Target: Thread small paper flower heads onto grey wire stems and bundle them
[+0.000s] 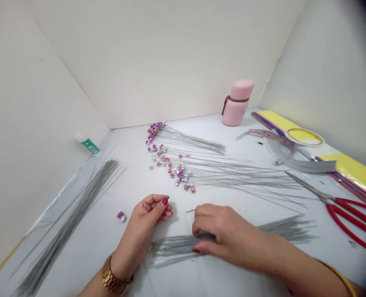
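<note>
A loose bundle of grey wires (177,245) lies flat, its middle covered by the right hand (209,229) and its far stretch running behind the forearm; thumb and fingers bend around some upper strands, but whether they are clamped on them or merely resting there I cannot tell; one thin dark tip (190,211) pokes out by the knuckles just beyond the bundle, its other end hidden by the hand. The left hand (153,211) is at the bundle's left end, thumb and forefinger together; anything tiny between them would be out of sight; a gold-toned link watch (110,276) circles that wrist, its dial out of view.

Left of the bundle sit a purple and a silver bead (121,216); farther left slants a second wire bundle (87,206), cut off by the bottom edge. Beyond the bundle spread bead-topped wires (232,175), too tangled to count; a tighter beaded bunch (186,137) lies behind these; farther beyond stands a pink flask (236,105) with a brown strap. To the bundle's right are red-handled scissors (337,200), handles clipped by the frame; beyond them lie a ring-shaped roll (313,144) and a yellow packet (353,165), print unreadable.
</note>
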Motion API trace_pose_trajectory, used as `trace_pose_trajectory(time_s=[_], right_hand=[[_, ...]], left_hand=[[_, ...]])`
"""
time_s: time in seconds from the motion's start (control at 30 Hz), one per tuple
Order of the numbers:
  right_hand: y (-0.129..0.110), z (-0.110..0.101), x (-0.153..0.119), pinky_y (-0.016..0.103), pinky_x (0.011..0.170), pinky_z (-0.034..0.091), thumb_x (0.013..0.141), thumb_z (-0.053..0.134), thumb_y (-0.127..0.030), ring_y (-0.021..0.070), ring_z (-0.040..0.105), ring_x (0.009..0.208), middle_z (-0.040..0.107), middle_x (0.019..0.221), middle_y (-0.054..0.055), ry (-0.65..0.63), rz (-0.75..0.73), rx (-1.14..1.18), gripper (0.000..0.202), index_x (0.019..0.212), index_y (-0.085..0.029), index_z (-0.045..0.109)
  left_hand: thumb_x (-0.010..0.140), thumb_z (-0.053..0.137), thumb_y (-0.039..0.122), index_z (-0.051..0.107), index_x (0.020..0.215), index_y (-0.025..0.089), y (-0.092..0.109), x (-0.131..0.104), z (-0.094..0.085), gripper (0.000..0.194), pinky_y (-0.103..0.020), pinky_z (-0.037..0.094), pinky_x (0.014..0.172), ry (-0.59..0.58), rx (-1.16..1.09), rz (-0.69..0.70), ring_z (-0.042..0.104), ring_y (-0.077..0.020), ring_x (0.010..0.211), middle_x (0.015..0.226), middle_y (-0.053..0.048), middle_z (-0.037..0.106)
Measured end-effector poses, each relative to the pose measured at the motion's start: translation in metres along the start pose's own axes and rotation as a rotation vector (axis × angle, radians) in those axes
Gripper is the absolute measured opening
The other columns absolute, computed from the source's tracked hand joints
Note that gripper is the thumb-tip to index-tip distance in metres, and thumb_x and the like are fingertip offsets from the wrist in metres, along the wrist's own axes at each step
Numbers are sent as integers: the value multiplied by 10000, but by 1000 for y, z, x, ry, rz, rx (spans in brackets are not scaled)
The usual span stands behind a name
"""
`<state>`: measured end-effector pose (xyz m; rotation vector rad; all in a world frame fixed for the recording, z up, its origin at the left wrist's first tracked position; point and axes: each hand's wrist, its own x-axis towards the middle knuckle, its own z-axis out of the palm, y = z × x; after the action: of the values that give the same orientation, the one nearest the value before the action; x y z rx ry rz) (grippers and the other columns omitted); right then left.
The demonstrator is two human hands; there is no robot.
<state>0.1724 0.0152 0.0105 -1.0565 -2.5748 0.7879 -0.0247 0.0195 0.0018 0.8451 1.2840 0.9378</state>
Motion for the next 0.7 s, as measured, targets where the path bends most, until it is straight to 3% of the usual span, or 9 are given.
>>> trace_pose_trajectory(time_s=[0.1, 0.33, 0.47, 0.7], right_hand=[[-3, 2, 1, 188, 643, 379, 812, 549, -216, 108, 520, 742, 561, 734, -26, -87, -5, 7, 116, 700, -188, 556], [-4, 3, 3, 194, 606, 377, 822, 518, -175, 108, 505, 683, 559, 758, -15, -42, 43, -28, 89, 734, -173, 511], [-2, 11, 3, 205, 587, 358, 803, 561, -216, 120, 504, 703, 556, 751, -25, -68, -36, -126, 107, 718, -187, 503], [-1, 12, 1, 209, 575, 351, 831, 480, -135, 113, 509, 648, 562, 723, -27, 46, -1, -129, 114, 734, -195, 481]], left_hand=[[760, 591, 279, 582, 840, 144, 1, 0, -1, 157, -147, 418, 611, -6, 23, -11, 537, -58, 607, 665, 13, 612], [760, 590, 278, 580, 841, 143, 1, -2, -1, 157, -159, 416, 617, -38, 17, -19, 535, -65, 609, 678, 2, 616], [752, 597, 280, 588, 837, 141, 2, -2, 0, 163, -164, 415, 610, -34, 22, -5, 536, -75, 608, 674, -6, 621], [721, 623, 285, 603, 817, 141, 5, -4, 0, 174, -187, 416, 609, -21, -4, -22, 543, -94, 600, 671, -20, 628]])
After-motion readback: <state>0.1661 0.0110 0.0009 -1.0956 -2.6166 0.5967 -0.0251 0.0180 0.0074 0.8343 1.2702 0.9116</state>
